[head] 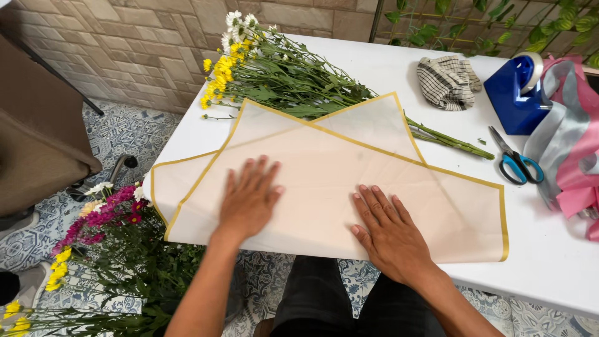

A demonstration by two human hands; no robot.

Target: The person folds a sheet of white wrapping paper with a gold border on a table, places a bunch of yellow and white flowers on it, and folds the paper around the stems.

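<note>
Both hands, left (248, 198) and right (388, 232), lay flat with fingers spread on the gold-edged wrapping paper (324, 181), which overhung the white table (549, 249); beyond it, chrysanthemum stems (293, 78). Uneven pressure risked creasing or sliding the paper.

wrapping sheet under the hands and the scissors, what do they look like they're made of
The wrapping sheet looks like thin matte paper or nonwoven wrap, cream with a gold border: it lies flat with a soft fold and no gloss. The scissors seem to have metal blades, grey and slightly shiny, with smooth blue plastic-looking handles.
</note>
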